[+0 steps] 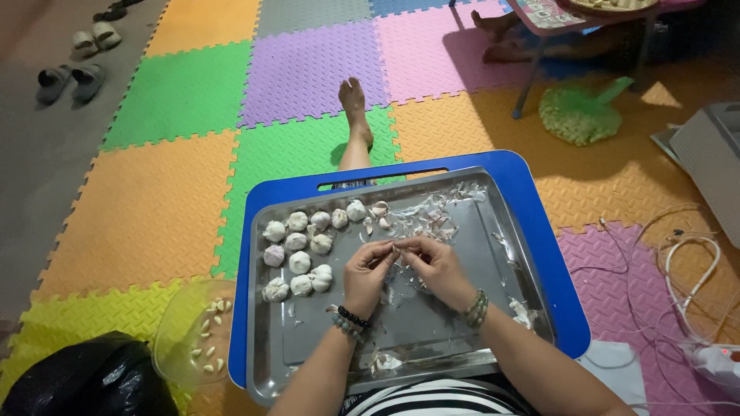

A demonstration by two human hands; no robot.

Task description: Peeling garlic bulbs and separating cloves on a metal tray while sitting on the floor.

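The garlic clove [395, 250] is pinched right between the fingertips of both hands, held just above the middle of the tray [462, 323]. Left hand [367, 271] has its fingers curled tight on the clove from the left, right hand [436, 264] does the same from the right, thumbs nearly touching. Whole bulbs [301, 245] sit clustered at the tray's left, peels [432, 212] scattered along the far edge. A clear bowl [173, 339] with peeled cloves sits off to the left on the floor mat.
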